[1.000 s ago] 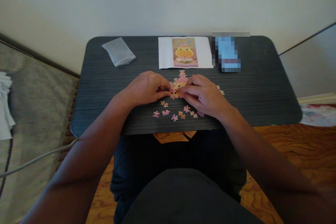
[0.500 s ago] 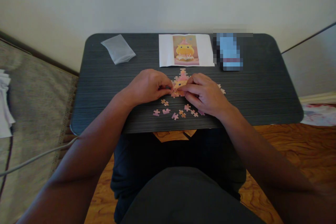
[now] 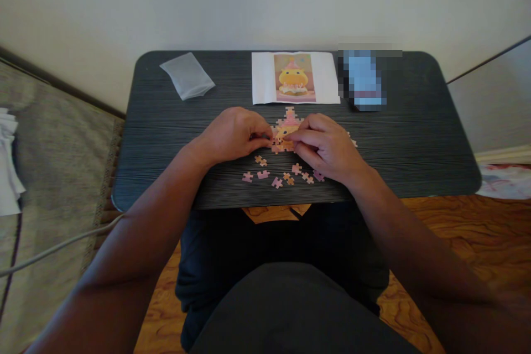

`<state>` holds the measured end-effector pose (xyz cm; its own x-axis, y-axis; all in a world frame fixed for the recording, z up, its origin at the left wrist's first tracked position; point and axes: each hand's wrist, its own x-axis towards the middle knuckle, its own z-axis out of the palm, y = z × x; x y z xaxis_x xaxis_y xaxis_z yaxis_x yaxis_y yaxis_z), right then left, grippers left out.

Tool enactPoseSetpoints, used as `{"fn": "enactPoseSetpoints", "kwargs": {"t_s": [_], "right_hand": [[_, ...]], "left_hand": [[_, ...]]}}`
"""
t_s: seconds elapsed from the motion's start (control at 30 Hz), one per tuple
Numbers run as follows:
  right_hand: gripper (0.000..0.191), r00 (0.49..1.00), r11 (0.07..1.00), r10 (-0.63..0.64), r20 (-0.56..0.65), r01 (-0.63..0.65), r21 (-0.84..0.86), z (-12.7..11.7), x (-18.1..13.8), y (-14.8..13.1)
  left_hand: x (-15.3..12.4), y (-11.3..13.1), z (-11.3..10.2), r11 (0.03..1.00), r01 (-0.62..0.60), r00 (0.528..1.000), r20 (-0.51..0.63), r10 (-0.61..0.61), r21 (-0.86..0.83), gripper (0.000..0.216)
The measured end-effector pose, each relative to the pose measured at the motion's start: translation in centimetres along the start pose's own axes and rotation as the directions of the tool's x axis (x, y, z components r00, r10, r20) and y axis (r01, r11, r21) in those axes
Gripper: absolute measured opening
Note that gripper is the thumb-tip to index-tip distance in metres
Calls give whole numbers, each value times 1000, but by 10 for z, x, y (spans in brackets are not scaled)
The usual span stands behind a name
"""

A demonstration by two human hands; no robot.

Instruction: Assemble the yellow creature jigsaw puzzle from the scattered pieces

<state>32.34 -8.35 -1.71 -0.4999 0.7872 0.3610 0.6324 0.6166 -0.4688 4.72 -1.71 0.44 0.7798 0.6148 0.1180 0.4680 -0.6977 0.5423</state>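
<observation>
A partly joined jigsaw puzzle point(image 3: 290, 120), showing a yellow face under a pink hat, lies on the dark table. My left hand point(image 3: 238, 134) pinches its lower left edge between thumb and fingers. From the right, my right hand point(image 3: 327, 146) reaches over the puzzle, its bent fingers closed down on the yellow part and lower edge. That hand hides the puzzle's right side. Several loose pieces lie nearer to me, among them an orange piece point(image 3: 260, 161), a pink piece point(image 3: 263, 175) and a brownish piece point(image 3: 288, 178).
Behind the puzzle lies a white sheet with a printed picture point(image 3: 294, 77) of the yellow figure. A clear plastic bag point(image 3: 188, 76) rests at the table's back left. A blurred-out blue object point(image 3: 365, 77) is at the back right. More loose pieces point(image 3: 352, 141) show beyond my right hand.
My right fingers have shifted slightly on the puzzle, baring more of its lower middle. My left hand keeps its place at the left edge. The whole view has moved a little.
</observation>
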Motion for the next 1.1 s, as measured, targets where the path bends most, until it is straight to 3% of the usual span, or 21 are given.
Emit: {"fn": "enactPoseSetpoints", "kwargs": {"t_s": [0.27, 0.43, 0.57, 0.9, 1.0, 1.1], "right_hand": [[27, 983, 996, 83, -165, -78, 33, -28, -13, 5], [25, 958, 982, 191, -215, -186, 41, -43, -37, 20], [23, 927, 967, 252, -276, -252, 38, -47, -55, 31], [24, 884, 949, 308, -350, -309, 55, -42, -58, 36], [24, 877, 954, 293, -382, -298, 48, -40, -59, 40], [23, 849, 949, 301, -434, -311, 50, -39, -61, 45]], "left_hand": [[-22, -5, -44, 932, 280, 958, 1, -288, -232, 34], [-32, -10, -62, 914, 315, 948, 116, -295, -256, 33], [-30, -12, -60, 919, 314, 940, 215, -266, -237, 26], [-20, -13, -41, 943, 272, 943, 248, -221, -194, 26], [-22, -18, -44, 936, 284, 948, 207, -242, -206, 31], [-25, -25, -45, 934, 303, 952, 93, -290, -189, 28]]}}
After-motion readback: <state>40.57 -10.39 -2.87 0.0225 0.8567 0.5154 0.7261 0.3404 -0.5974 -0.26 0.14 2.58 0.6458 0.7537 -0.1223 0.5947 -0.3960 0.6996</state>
